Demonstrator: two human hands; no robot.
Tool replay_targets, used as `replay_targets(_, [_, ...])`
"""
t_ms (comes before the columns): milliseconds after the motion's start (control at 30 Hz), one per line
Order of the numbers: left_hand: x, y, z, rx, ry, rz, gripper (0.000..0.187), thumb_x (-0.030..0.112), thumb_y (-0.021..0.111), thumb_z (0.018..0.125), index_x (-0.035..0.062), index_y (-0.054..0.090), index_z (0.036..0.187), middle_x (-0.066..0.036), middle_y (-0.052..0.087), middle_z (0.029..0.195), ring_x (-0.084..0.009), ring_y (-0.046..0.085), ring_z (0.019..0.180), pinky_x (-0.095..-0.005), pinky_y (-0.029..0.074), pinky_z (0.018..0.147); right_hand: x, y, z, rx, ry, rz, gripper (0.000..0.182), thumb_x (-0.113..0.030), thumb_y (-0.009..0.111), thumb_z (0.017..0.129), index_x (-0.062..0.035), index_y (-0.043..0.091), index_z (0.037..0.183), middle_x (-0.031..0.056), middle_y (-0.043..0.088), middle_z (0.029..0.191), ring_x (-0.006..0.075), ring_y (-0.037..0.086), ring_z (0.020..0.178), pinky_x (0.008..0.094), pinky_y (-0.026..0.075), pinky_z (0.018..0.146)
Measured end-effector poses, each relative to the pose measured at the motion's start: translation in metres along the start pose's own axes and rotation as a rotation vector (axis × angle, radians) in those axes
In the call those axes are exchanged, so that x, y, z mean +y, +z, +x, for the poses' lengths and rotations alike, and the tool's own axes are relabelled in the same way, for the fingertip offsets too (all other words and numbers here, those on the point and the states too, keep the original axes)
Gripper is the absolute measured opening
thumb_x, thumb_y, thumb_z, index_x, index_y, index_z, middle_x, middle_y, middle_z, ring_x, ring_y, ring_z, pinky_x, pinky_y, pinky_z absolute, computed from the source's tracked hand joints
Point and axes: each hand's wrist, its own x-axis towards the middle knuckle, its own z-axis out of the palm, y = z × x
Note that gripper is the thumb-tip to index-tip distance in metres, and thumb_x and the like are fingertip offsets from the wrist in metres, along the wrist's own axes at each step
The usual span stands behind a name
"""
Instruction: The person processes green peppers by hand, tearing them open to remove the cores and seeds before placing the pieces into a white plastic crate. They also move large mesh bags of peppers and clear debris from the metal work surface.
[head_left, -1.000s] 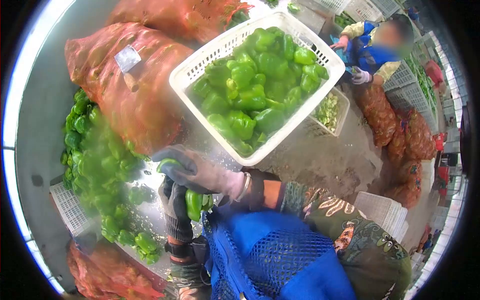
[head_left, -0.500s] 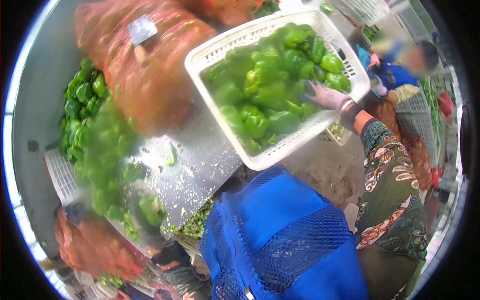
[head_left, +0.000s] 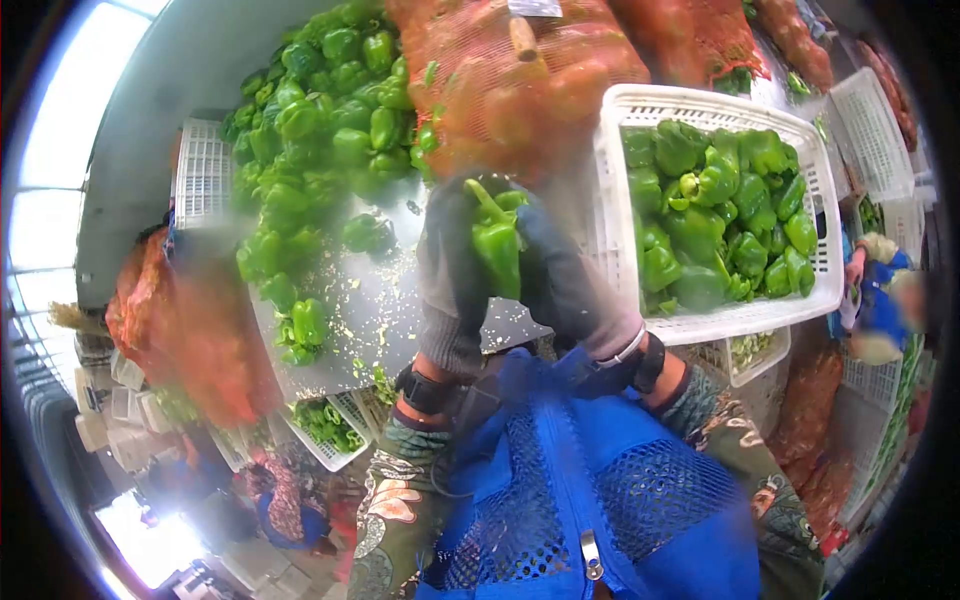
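Note:
A green bell pepper [head_left: 497, 250] with a long curved stem is held upright in front of my chest, above the metal table. My left hand [head_left: 448, 265], in a dark knit glove, closes round its left side. My right hand [head_left: 556, 262], gloved as well, grips its right side, with fingertips near the stem. To the right of my hands is a white plastic basket [head_left: 720, 322] full of green peppers. A large heap of green peppers [head_left: 345, 115] lies to the left on the metal table [head_left: 385, 335].
Orange mesh sacks [head_left: 540, 90] stand behind my hands, with another sack [head_left: 190, 320] at left. Pale scraps litter the tabletop. A crate of green pieces [head_left: 330, 432] sits below the table edge. A co-worker in blue [head_left: 882, 305] is at far right, beside more crates.
My right hand has left the basket and come to my chest. My left hand has moved in from the left side, and a pepper is now between both hands. The view has shifted.

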Motion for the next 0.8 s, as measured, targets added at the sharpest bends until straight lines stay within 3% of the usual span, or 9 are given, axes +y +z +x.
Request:
replay_targets(67, [0.000,-0.033,0.004,0.013,0.302,0.712,0.044,0.032,0.044,0.099,0.0001,0.049,0.128,-0.011,0.057,0.116,-0.0186,0.053,0.105,-0.0328,0.041,0.095,0.014,0.006,0.005,-0.039,-0.081,-0.155,0.041,-0.028,0.045,0.099,-0.0019,0.046,0.130,0.0106,0.052,0.126,0.0184,0.049,0.115,0.0318,0.039,0.098])
replay_targets(100, [0.003,-0.046,-0.003,0.035,0.249,0.650,0.046,0.032,0.046,0.097,0.0003,0.047,0.130,-0.012,0.057,0.117,-0.0192,0.053,0.106,-0.0329,0.041,0.095,0.016,0.002,0.003,-0.058,-0.150,-0.452,0.039,-0.027,0.045,0.099,-0.0020,0.048,0.129,0.0096,0.053,0.125,0.0177,0.050,0.112,0.0314,0.040,0.097])
replay_targets(167, [0.018,-0.054,-0.025,-0.001,0.167,0.458,0.051,0.023,0.059,0.090,0.0004,0.044,0.133,-0.014,0.054,0.121,-0.0205,0.052,0.108,-0.0333,0.042,0.094,0.018,0.026,0.003,0.016,-0.180,-0.481,0.035,-0.022,0.049,0.097,-0.0032,0.050,0.127,0.0061,0.056,0.117,0.0144,0.052,0.105,0.0290,0.042,0.092])
replay_targets(267, [0.015,-0.083,-0.036,-0.069,0.399,1.045,0.051,0.003,0.062,0.080,-0.0002,0.046,0.128,-0.014,0.053,0.122,-0.0230,0.050,0.114,-0.0341,0.039,0.099,0.031,0.055,0.009,0.093,-0.109,-0.333,0.033,-0.017,0.053,0.095,-0.0045,0.052,0.126,0.0029,0.058,0.110,0.0110,0.053,0.100,0.0265,0.044,0.089])
replay_targets(300, [0.014,-0.096,-0.035,-0.099,0.285,0.826,0.048,0.000,0.059,0.079,-0.0006,0.047,0.126,-0.014,0.052,0.123,-0.0236,0.049,0.117,-0.0351,0.037,0.102,0.025,0.063,0.004,0.054,0.045,-0.282,0.038,-0.017,0.058,0.092,-0.0039,0.051,0.127,0.0041,0.059,0.113,0.0115,0.053,0.103,0.0276,0.044,0.091])
replay_targets(400, [0.017,-0.125,-0.051,-0.167,0.053,0.384,0.052,-0.001,0.059,0.079,-0.0008,0.044,0.129,-0.014,0.053,0.124,-0.0228,0.050,0.116,-0.0352,0.038,0.102,0.033,0.059,0.012,-0.181,0.053,-0.307,0.043,-0.018,0.061,0.090,-0.0037,0.050,0.129,0.0045,0.059,0.116,0.0119,0.052,0.107,0.0280,0.043,0.093])
replay_targets(500, [0.025,-0.138,-0.060,-0.213,0.180,0.725,0.054,0.004,0.063,0.074,0.0033,0.048,0.125,-0.020,0.052,0.117,-0.0378,0.053,0.107,-0.0394,0.044,0.094,0.020,0.064,0.019,-0.284,0.208,-0.431,0.049,-0.022,0.066,0.086,-0.0031,0.050,0.129,0.0040,0.058,0.118,0.0124,0.051,0.112,0.0287,0.039,0.099])
replay_targets(633, [0.020,-0.154,-0.064,-0.194,0.057,0.950,0.056,0.003,0.067,0.075,0.0051,0.048,0.127,-0.016,0.059,0.116,-0.0273,0.061,0.106,-0.0324,0.049,0.086,0.032,0.066,0.025,-0.447,0.111,-0.522,0.052,-0.017,0.070,0.083,-0.0034,0.050,0.129,0.0034,0.057,0.121,0.0121,0.049,0.114,0.0289,0.036,0.102])
replay_targets(800, [0.002,-0.148,-0.073,-0.049,0.148,0.693,0.052,0.004,0.068,0.075,0.0048,0.051,0.124,-0.014,0.064,0.107,-0.0247,0.065,0.098,-0.0321,0.051,0.083,0.032,0.069,0.019,-0.310,0.224,-0.635,0.053,-0.014,0.072,0.082,-0.0042,0.049,0.128,0.0027,0.055,0.122,0.0109,0.048,0.114,0.0280,0.036,0.102])
